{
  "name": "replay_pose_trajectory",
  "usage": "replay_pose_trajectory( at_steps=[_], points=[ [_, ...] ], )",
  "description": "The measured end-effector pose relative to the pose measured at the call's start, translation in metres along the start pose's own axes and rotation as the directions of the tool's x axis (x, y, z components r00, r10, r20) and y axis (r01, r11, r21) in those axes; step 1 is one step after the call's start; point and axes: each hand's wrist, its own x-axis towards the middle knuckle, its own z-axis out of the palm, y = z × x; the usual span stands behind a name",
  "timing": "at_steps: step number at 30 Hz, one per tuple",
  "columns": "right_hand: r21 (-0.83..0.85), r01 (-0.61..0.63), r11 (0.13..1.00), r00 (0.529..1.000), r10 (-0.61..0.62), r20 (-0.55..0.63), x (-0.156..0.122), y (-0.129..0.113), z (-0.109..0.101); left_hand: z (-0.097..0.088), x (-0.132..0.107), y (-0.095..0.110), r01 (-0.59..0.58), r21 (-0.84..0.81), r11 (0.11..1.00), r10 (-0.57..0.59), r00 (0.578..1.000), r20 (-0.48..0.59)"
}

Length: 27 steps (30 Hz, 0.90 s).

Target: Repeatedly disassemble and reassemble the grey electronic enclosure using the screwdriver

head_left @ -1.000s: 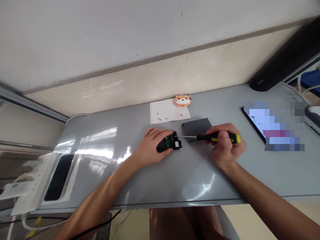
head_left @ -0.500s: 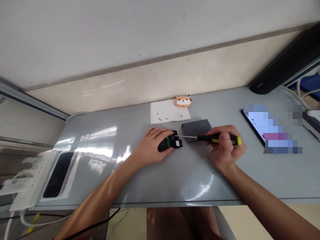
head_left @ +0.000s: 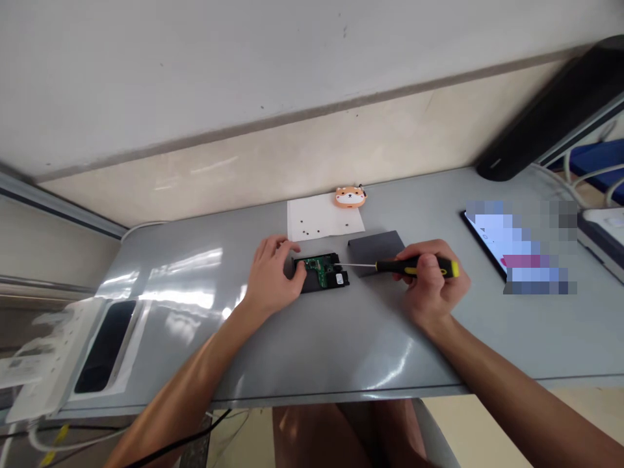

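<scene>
An opened black device [head_left: 312, 283] with a green circuit board lies flat on the grey table. My left hand [head_left: 273, 276] is curled around its left end, thumb on the near left part and fingers by the far edge. My right hand [head_left: 433, 279] is closed around the black and yellow handle of a screwdriver [head_left: 390, 266]. The screwdriver lies nearly level, and its tip touches or almost touches the device's right end, by the far corner. A dark grey flat cover [head_left: 377, 244] lies just behind the shaft.
Several tiny dark screws lie on a white paper sheet [head_left: 312, 224], with an orange animal-face case [head_left: 350, 197] on its corner. A lit tablet or phone [head_left: 502, 247] lies right; a dark phone [head_left: 106, 348] and white power strip [head_left: 41, 357] are left. A black cylinder [head_left: 536, 123] stands back right.
My left hand has slid left along the device, uncovering more of the circuit board. The screwdriver stays at the device's right end in my right hand. The whole view has shifted slightly.
</scene>
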Motion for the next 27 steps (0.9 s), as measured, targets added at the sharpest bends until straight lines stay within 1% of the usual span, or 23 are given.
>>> replay_pose_trajectory(
  at_steps=[2, 4, 6, 13, 16, 18, 20, 23, 25, 27],
  points=[
    [-0.002, 0.002, 1.000, 1.000, -0.002, 0.010, -0.001, 0.000, 0.000, 0.001, 0.001, -0.002, 0.043, 0.015, 0.999, -0.044, 0.999, 0.015],
    [-0.009, -0.003, 1.000, 1.000, 0.003, 0.015, -0.002, 0.000, -0.001, 0.001, 0.003, -0.002, 0.048, 0.008, 0.999, -0.048, 0.997, 0.058],
    [-0.022, -0.011, 1.000, 1.000, 0.012, 0.013, -0.002, 0.000, -0.002, 0.002, 0.004, -0.002, 0.049, 0.001, 0.999, -0.049, 0.996, 0.080],
    [0.001, 0.000, 1.000, 1.000, 0.000, 0.004, -0.001, 0.000, -0.001, 0.001, 0.006, -0.002, 0.069, -0.047, 0.997, -0.064, 0.993, 0.094],
    [0.006, 0.009, 1.000, 1.000, -0.009, 0.000, 0.000, 0.001, -0.001, -0.001, 0.005, -0.001, 0.053, -0.054, 0.997, -0.049, 0.996, 0.073],
    [0.004, 0.009, 1.000, 1.000, -0.009, 0.002, 0.000, 0.001, 0.000, -0.002, 0.003, 0.000, 0.014, -0.061, 0.998, -0.011, 0.999, 0.047],
    [-0.001, 0.003, 1.000, 1.000, -0.003, 0.014, 0.000, 0.000, -0.001, -0.002, 0.001, 0.003, -0.068, -0.067, 0.995, 0.071, 0.997, 0.044],
    [-0.014, -0.008, 1.000, 0.999, 0.008, 0.037, -0.002, 0.001, -0.001, 0.001, -0.003, 0.008, -0.203, -0.081, 0.976, 0.211, 0.971, 0.115],
    [-0.020, -0.006, 1.000, 0.999, 0.006, 0.045, -0.003, 0.001, -0.002, 0.004, -0.005, 0.010, -0.238, -0.091, 0.967, 0.250, 0.954, 0.166],
    [-0.021, -0.003, 1.000, 0.999, 0.004, 0.048, -0.004, 0.002, -0.003, 0.008, -0.007, 0.010, -0.246, -0.099, 0.964, 0.260, 0.949, 0.180]
  ],
)
